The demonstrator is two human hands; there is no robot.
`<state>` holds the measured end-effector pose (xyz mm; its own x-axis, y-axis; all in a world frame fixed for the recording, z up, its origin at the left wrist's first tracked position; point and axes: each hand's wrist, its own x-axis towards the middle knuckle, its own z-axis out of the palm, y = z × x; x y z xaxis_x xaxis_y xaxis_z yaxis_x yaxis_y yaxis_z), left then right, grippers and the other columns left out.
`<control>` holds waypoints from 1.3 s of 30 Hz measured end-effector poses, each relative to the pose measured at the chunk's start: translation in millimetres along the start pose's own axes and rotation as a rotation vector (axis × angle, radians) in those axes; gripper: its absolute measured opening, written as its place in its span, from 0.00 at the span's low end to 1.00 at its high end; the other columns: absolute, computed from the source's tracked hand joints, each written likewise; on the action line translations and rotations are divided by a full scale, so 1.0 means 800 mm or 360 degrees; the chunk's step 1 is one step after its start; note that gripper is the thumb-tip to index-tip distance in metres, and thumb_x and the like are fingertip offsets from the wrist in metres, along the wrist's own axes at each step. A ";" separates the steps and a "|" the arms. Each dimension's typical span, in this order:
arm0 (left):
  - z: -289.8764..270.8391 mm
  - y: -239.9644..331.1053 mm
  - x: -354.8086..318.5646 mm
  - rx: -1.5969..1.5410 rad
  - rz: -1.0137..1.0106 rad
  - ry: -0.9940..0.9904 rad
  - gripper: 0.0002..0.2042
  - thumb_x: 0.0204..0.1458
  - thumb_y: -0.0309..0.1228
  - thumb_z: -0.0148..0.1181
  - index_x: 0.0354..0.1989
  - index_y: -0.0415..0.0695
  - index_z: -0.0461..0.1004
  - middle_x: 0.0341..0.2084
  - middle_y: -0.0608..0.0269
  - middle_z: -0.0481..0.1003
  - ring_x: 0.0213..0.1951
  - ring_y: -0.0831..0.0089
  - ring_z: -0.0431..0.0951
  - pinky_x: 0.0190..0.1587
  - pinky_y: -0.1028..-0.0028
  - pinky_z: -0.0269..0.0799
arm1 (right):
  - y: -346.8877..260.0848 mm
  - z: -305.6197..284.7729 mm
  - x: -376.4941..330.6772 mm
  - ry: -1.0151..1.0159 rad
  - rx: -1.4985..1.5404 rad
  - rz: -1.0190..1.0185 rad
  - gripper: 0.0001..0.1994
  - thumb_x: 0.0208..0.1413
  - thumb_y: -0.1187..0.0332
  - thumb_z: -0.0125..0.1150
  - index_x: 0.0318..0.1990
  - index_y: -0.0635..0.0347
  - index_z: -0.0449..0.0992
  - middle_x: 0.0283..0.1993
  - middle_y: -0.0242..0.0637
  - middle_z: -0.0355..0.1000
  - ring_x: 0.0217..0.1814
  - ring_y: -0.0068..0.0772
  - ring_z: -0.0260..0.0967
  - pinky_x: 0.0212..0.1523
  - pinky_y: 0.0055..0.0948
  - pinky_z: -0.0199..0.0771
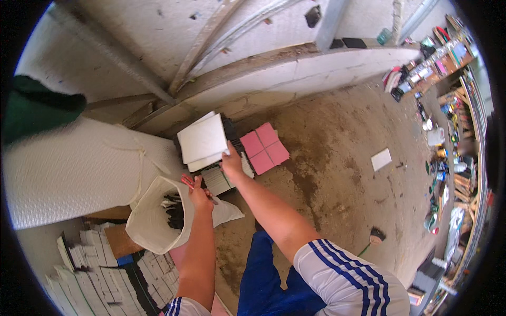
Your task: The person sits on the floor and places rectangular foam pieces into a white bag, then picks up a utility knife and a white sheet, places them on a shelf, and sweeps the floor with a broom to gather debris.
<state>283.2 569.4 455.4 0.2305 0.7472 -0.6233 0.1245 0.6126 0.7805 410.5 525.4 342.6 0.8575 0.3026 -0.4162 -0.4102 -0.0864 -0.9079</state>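
My right hand (232, 164) is closed on the near right corner of a white flat panel (203, 137), on top of a pile of similar panels. My left hand (200, 198) is wrapped around a red-handled tool (187, 181); its exact kind is hard to make out. Under my hands a strapped stack of white-edged pieces (218, 179) stands beside the pile. Right of it lies a pink bundle (264, 148) tied crosswise with cord. Just left of my left hand an open white sack (153, 224) holds dark scraps (175, 213).
A big white wrapped roll (79, 168) lies at the left, with a dark green cloth (39, 108) above it. Stacked white pieces (100, 274) fill the lower left. One white sheet (381, 159) and a brush (376, 235) lie on the floor. Cluttered shelves (458, 158) line the right.
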 end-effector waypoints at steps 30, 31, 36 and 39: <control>0.497 -0.421 -0.488 0.2174 0.1548 -0.2091 0.25 0.53 0.43 0.69 0.52 0.38 0.74 0.46 0.52 0.76 0.45 0.60 0.78 0.48 0.64 0.74 | 0.014 -0.857 -0.251 0.0771 -0.0152 0.0261 0.11 0.65 0.61 0.57 0.45 0.59 0.72 0.33 0.37 0.72 0.35 0.36 0.74 0.36 0.36 0.71; 0.505 -0.447 -0.492 0.2087 0.1047 -0.1952 0.27 0.53 0.46 0.70 0.53 0.38 0.73 0.48 0.52 0.75 0.43 0.64 0.79 0.46 0.67 0.75 | 0.006 -0.877 -0.246 0.0817 0.0107 0.0394 0.14 0.66 0.59 0.57 0.47 0.60 0.72 0.33 0.37 0.73 0.34 0.35 0.74 0.36 0.36 0.72; 0.588 -0.544 -0.541 0.1450 -0.0319 -0.1810 0.20 0.59 0.47 0.65 0.44 0.39 0.77 0.30 0.62 0.75 0.31 0.75 0.76 0.35 0.73 0.70 | -0.015 -0.943 -0.226 0.0896 0.0702 0.0387 0.16 0.66 0.56 0.57 0.46 0.60 0.74 0.31 0.31 0.71 0.28 0.22 0.68 0.28 0.27 0.69; 0.632 -0.563 -0.577 0.1598 -0.0456 -0.1795 0.17 0.61 0.46 0.63 0.38 0.42 0.77 0.23 0.67 0.73 0.25 0.76 0.72 0.31 0.73 0.67 | -0.028 -0.977 -0.211 0.0939 0.1067 0.0491 0.18 0.66 0.52 0.57 0.42 0.59 0.76 0.27 0.29 0.71 0.24 0.20 0.67 0.24 0.23 0.66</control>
<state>609.1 -181.4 415.8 0.6160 -0.2233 -0.7554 0.7629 -0.0697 0.6428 518.0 -265.8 394.2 0.6249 -0.1879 -0.7578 -0.5809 0.5366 -0.6121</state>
